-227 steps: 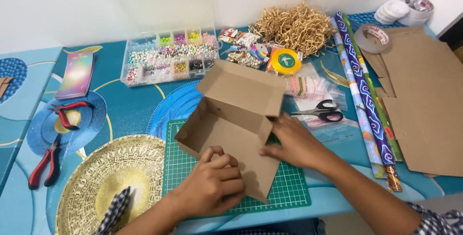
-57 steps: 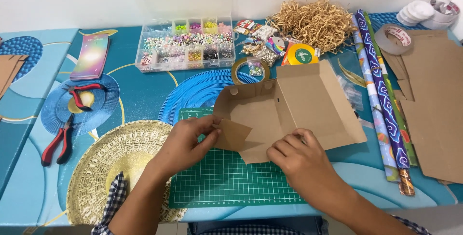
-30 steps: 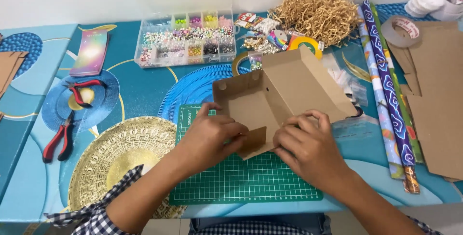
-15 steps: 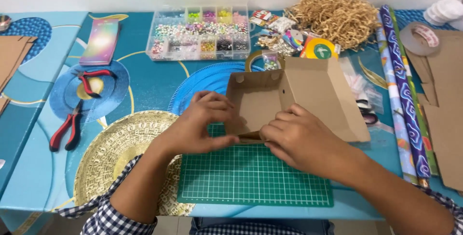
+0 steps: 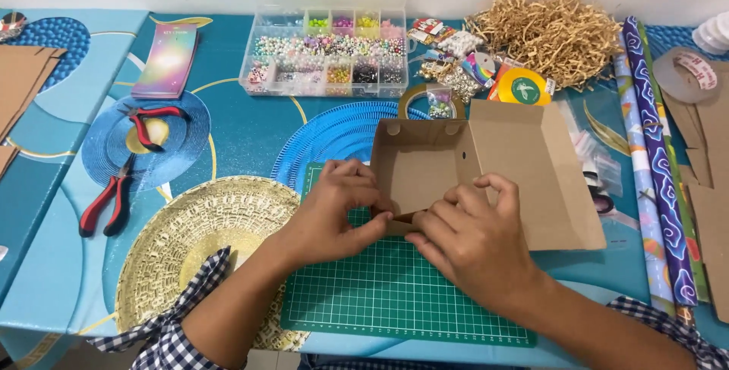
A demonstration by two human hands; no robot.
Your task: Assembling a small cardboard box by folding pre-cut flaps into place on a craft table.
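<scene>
A brown cardboard box (image 5: pixel 448 165) stands half folded on the green cutting mat (image 5: pixel 380 294), with its lid flap lying open to the right. My left hand (image 5: pixel 338 210) grips the near left corner of the box with fingers curled over the wall. Beside it, my right hand (image 5: pixel 474 241) presses on the near wall, thumb and fingers on the cardboard. Both hands meet at the front edge of the box.
A clear bead organiser (image 5: pixel 326 55) sits at the back, shredded paper (image 5: pixel 547 32) to its right. Rolls of wrapping paper (image 5: pixel 657 165) and brown cardboard sheets (image 5: pixel 710 150) lie at right. Red-handled pliers (image 5: pixel 106 203) and a gold round mat (image 5: pixel 201 233) lie at left.
The box has gone from lifted and tilted to lying flat on the mat with its lid open. Both hands have come together at its near wall.
</scene>
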